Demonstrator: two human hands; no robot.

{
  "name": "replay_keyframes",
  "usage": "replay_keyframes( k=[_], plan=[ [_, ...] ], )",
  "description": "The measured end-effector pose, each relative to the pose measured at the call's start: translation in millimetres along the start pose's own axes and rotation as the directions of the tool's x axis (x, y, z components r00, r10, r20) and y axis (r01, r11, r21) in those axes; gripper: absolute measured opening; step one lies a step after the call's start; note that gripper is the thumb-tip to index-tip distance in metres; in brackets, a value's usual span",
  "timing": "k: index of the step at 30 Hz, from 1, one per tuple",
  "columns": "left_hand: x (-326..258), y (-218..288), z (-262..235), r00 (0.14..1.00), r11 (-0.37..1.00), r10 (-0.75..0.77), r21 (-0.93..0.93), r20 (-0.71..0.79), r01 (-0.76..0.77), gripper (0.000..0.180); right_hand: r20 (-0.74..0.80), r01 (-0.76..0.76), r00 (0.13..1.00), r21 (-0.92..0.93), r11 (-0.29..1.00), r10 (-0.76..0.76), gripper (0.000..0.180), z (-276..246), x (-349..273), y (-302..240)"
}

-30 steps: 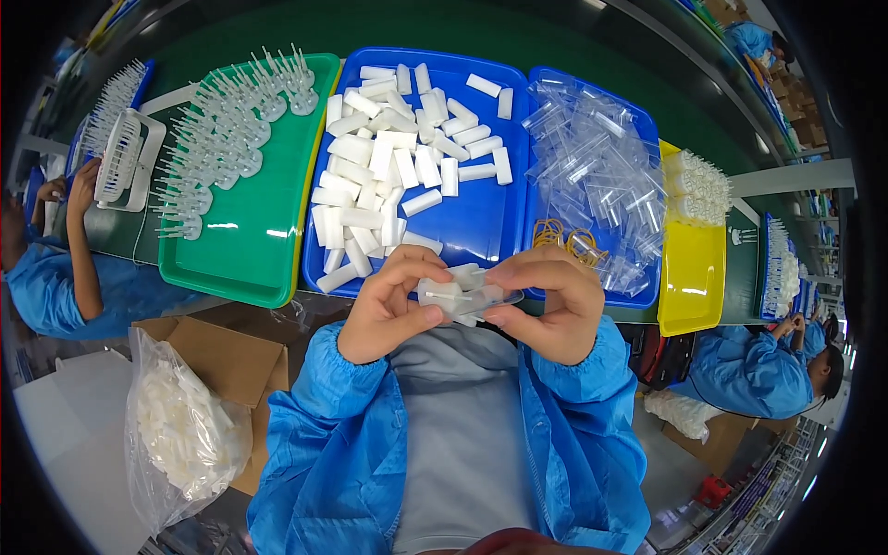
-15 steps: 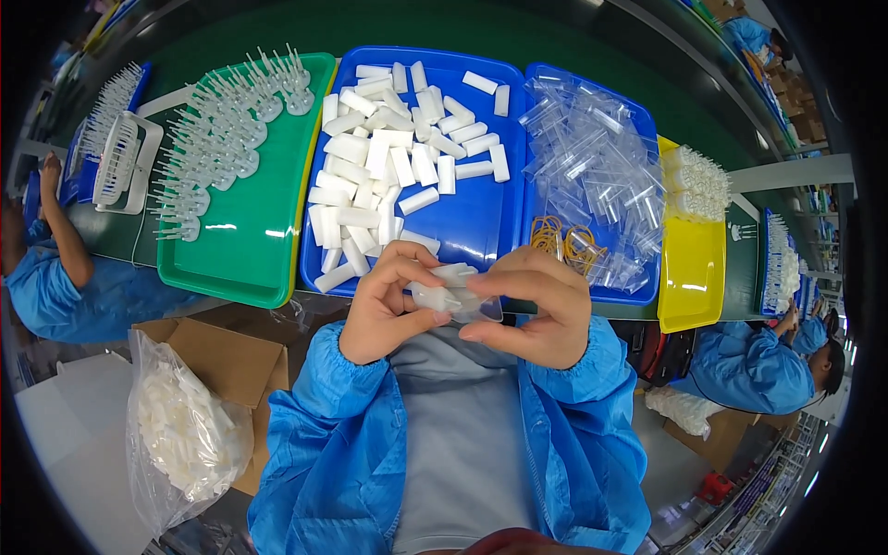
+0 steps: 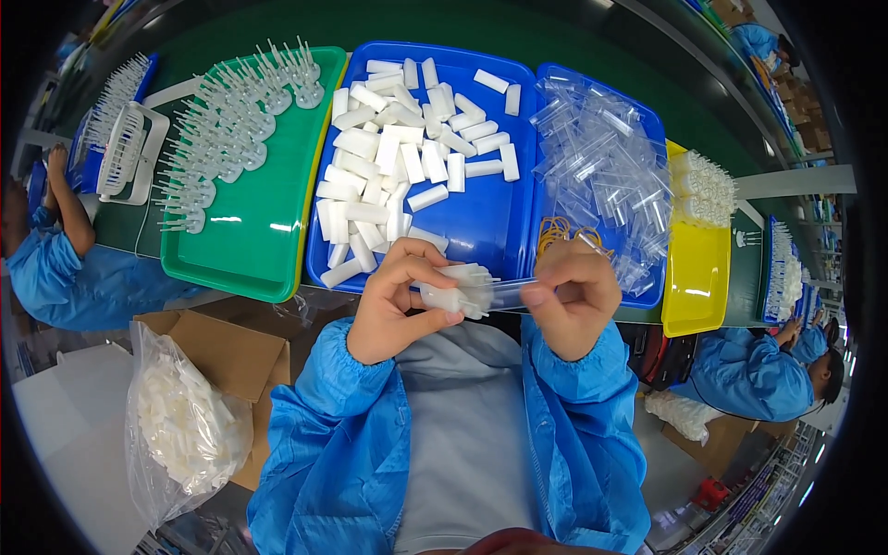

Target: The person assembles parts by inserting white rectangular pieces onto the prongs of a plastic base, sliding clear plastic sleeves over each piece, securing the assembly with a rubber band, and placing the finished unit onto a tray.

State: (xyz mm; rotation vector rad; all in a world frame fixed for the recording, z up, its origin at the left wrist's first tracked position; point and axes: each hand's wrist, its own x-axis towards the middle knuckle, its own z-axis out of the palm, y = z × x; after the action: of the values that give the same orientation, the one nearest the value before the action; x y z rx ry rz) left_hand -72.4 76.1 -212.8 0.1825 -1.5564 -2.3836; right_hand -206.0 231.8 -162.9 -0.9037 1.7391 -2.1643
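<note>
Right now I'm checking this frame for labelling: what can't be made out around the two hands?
- Head view: how many white pieces the left hand holds; its fingers cover most.
- Head view: the clear tube's far end, hidden inside the right hand.
- Head view: single clear tubes in the right blue tray; they overlap and blur together.
- Head view: the rubber bands' count; the right hand covers part.

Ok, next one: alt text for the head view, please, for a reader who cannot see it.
A person in a blue coat holds a bunch of white plastic pieces in the left hand and a clear tube in the right hand. Ahead lie a green tray of pin-like parts, a blue tray of white blocks, another of clear tubes, and a yellow tray.
</note>
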Motion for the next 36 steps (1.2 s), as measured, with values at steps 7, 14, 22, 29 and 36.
replay_keyframes(
  k=[7,14,22,29,36],
  plan=[
    [0,4,-1,0.998,0.997,-0.048,0.055,-0.03,0.049,0.036,0.432,0.36,0.874,-0.264,0.895,-0.224,0.028,1,15,-11],
    [0,4,-2,0.998,0.998,-0.052,0.017,-0.039,0.053,0.037,0.496,0.372,0.847,-0.291,0.882,-0.193,0.031,-4,16,-17],
    [-1,1,-2,0.999,0.999,-0.036,-0.007,-0.035,0.035,0.034,0.49,0.296,0.87,-0.432,0.852,-0.054,0.034,-8,15,-27],
    [-3,-5,-2,0.999,1.0,0.02,-0.014,-0.04,-0.02,0.032,0.381,-0.006,0.917,-0.288,0.958,0.12,0.029,-12,3,-11],
    [-1,0,5,0.995,0.991,0.088,0.102,-0.049,-0.082,0.024,0.223,-0.195,0.958,0.052,0.979,0.179,0.024,-8,-13,8]
  ],
)
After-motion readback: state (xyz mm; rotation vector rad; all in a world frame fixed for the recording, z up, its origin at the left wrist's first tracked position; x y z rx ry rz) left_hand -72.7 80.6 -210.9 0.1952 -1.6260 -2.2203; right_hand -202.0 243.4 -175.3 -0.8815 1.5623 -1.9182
